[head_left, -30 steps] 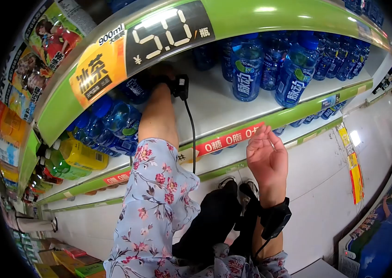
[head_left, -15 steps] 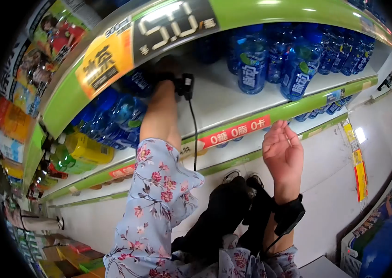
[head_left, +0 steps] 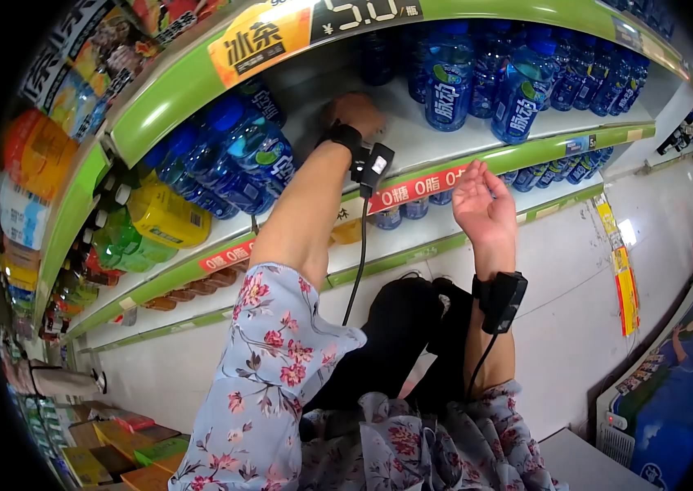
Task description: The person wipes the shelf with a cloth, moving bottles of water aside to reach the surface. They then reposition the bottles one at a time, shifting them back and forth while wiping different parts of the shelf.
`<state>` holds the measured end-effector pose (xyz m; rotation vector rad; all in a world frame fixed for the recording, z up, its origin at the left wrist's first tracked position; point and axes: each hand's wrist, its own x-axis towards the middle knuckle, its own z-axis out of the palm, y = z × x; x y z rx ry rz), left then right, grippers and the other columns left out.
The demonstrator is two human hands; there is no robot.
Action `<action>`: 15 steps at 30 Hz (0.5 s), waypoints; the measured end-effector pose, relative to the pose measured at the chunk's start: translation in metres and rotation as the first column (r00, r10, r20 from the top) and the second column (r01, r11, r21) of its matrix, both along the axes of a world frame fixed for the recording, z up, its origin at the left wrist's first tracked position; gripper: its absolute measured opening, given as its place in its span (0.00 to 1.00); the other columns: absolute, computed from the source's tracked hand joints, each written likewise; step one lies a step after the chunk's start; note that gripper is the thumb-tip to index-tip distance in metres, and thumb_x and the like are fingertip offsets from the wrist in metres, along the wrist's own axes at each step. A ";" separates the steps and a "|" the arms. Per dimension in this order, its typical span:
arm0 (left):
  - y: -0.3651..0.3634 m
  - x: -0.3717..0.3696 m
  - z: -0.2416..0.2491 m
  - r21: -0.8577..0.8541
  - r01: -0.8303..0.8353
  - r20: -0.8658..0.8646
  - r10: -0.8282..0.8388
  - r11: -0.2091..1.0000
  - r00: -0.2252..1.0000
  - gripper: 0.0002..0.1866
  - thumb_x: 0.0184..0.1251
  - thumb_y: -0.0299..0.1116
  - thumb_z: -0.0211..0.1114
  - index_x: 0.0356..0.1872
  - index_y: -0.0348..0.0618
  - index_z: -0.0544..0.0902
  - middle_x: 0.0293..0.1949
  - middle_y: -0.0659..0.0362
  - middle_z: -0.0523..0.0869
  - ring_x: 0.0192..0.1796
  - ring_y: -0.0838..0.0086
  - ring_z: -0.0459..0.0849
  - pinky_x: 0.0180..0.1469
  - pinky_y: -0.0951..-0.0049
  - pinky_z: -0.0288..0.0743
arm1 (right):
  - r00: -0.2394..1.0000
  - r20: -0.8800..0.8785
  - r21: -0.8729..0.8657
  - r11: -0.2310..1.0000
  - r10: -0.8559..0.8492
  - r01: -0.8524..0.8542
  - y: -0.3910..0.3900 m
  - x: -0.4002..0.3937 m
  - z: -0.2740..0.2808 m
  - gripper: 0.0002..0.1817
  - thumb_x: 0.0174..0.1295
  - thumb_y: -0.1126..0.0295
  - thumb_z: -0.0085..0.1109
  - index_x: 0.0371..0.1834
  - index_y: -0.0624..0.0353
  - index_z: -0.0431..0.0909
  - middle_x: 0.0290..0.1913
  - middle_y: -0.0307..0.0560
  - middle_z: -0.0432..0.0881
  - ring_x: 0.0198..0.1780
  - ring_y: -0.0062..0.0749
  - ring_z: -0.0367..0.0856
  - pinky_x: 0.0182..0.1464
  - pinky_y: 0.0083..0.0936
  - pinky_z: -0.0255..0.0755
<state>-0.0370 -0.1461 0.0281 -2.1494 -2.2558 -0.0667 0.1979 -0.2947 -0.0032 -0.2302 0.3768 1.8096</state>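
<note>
My left hand (head_left: 357, 114) reaches into the shelf (head_left: 400, 147), between two groups of blue-capped bottles. Its back shows, and its fingers are hidden or blurred. Left of it, several blue bottles (head_left: 258, 151) lean beside one another. To the right, a blue bottle (head_left: 448, 82) and another blue bottle (head_left: 522, 90) stand upright at the front of a cluster. My right hand (head_left: 484, 203) is palm up in front of the shelf's red label strip (head_left: 424, 186), fingers loosely curled and apart, with nothing in it.
Yellow bottles (head_left: 168, 214) and green bottles (head_left: 127, 243) stand at the left. A green price rail (head_left: 486, 18) curves above my left hand. Cartons (head_left: 130, 442) lie at the lower left, near another person's leg (head_left: 64, 380). A blue printed display (head_left: 682, 393) stands at the right.
My left hand has moved right and come out of the shadow, away from the left bottles. My right hand is slightly higher and further left. The view has shifted.
</note>
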 end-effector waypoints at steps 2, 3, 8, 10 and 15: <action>-0.037 0.022 0.022 -0.008 -0.027 0.058 0.028 1.000 0.998 0.20 0.52 0.45 0.57 0.40 0.42 0.84 0.44 0.45 0.83 0.47 0.54 0.82 0.51 0.63 0.75 | 1.000 0.007 -0.030 1.000 0.003 -0.003 -0.001 -0.005 -0.002 0.09 0.64 0.72 0.46 0.44 0.60 0.72 0.43 0.43 0.78 0.40 0.30 0.78 0.40 0.25 0.72; -0.044 0.024 0.024 0.005 -0.014 0.064 0.014 1.000 0.998 0.20 0.52 0.45 0.57 0.40 0.41 0.84 0.43 0.44 0.83 0.47 0.54 0.82 0.50 0.63 0.75 | 1.000 0.010 -0.043 0.999 0.002 -0.001 -0.001 -0.007 -0.003 0.09 0.64 0.72 0.46 0.44 0.60 0.72 0.43 0.42 0.78 0.40 0.30 0.77 0.40 0.25 0.72; -0.078 0.039 0.044 -0.010 0.076 0.141 -0.074 0.997 0.987 0.20 0.53 0.43 0.58 0.41 0.39 0.84 0.43 0.43 0.83 0.48 0.53 0.82 0.50 0.61 0.75 | 0.985 0.155 -0.013 0.997 0.082 -0.081 -0.007 -0.008 -0.006 0.10 0.62 0.72 0.49 0.45 0.59 0.73 0.45 0.42 0.78 0.45 0.32 0.77 0.48 0.29 0.72; -0.077 0.044 0.043 -0.037 0.063 0.118 -0.059 0.997 0.991 0.23 0.54 0.46 0.58 0.44 0.38 0.82 0.44 0.45 0.83 0.45 0.57 0.83 0.49 0.64 0.75 | 0.968 0.213 -0.015 0.991 0.131 -0.131 -0.010 -0.010 -0.004 0.10 0.61 0.70 0.50 0.44 0.59 0.74 0.46 0.43 0.78 0.50 0.35 0.76 0.55 0.33 0.69; -0.069 0.037 0.033 0.114 0.002 0.815 -0.094 0.994 0.571 0.24 0.58 0.45 0.63 0.49 0.36 0.78 0.47 0.54 0.83 0.48 0.70 0.79 0.49 0.73 0.71 | 0.939 0.274 0.077 0.968 0.209 -0.238 -0.023 0.003 -0.002 0.11 0.62 0.66 0.49 0.43 0.59 0.74 0.49 0.46 0.77 0.54 0.38 0.75 0.57 0.40 0.68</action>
